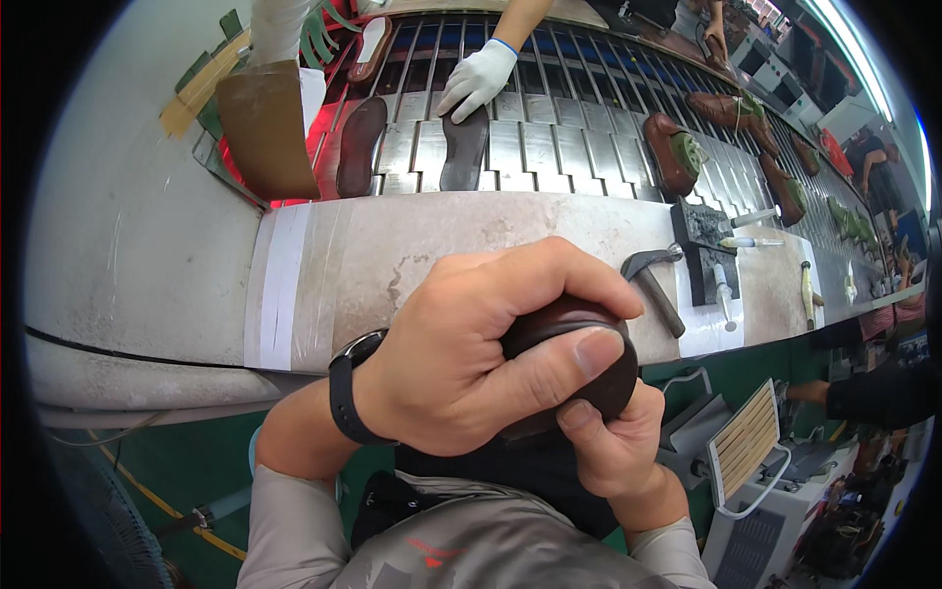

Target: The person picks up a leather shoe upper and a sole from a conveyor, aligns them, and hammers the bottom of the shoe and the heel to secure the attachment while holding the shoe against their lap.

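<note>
Close in front of my body I hold a brown leather shoe [616, 378], its dark sole turned partly up toward me. My left hand [481, 344], with a black watch on its wrist, wraps over the shoe, thumb pressed along the sole edge. My right hand [623, 442] grips it from below right, thumb against the sole; its other fingers are mostly hidden behind the shoe. Much of the shoe is covered by my hands. Just beyond lies a hammer [659, 294] with a dark handle on the worn bench ledge [392, 236].
A slatted metal conveyor [549, 147] runs behind the ledge, carrying dark soles [361, 147] and brown shoes [672, 157]. A co-worker's white-gloved hand [479, 80] touches one sole [464, 152]. Right of the hammer sits a black block [699, 240] with syringe-like tubes [751, 242].
</note>
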`<state>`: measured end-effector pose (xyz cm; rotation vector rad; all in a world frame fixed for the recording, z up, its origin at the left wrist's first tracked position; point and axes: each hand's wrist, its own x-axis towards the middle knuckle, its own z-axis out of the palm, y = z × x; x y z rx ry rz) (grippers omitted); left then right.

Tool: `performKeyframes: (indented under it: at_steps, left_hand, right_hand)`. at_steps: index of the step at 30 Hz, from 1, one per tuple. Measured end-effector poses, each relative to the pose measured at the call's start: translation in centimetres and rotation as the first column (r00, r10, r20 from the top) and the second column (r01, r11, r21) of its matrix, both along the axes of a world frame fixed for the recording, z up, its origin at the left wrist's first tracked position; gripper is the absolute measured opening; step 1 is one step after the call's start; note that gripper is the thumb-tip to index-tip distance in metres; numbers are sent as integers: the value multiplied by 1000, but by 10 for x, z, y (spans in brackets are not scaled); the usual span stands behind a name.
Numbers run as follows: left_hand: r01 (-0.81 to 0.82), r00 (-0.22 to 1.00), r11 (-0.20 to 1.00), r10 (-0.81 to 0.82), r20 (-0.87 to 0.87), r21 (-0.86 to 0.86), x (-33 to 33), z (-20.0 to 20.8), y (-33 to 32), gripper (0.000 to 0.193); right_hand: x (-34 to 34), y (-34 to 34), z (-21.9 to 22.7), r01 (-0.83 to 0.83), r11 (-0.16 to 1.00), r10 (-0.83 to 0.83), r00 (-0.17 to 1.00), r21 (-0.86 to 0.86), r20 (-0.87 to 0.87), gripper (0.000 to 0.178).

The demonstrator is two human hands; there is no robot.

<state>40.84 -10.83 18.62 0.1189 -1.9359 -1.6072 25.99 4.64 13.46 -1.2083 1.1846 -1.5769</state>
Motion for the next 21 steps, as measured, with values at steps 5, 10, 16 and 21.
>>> performKeyframes:
  at_steps: [5,10,16,21]
  left_hand:
    - [-118,982,992,123,143,-39,-8,18,-5,27]
    - [49,996,881,-8,-89,470,-46,-10,-55,45]
    - [255,964,940,-230,-132,225,-49,-62,-51,86]
    - [156,979,960,-119,-166,232,-63,-70,-37,69]
  right_hand:
    - [-3,-3,-6,41,999,-39,998,23,-57,28]
    - [-34,-29,-35,-167,986,156,950,18,269,29]
    - [-64,-32,-55,-184,980,142,905,70,400,35]
    - [-59,-31,-60,-139,990,138,896,-29,422,29]
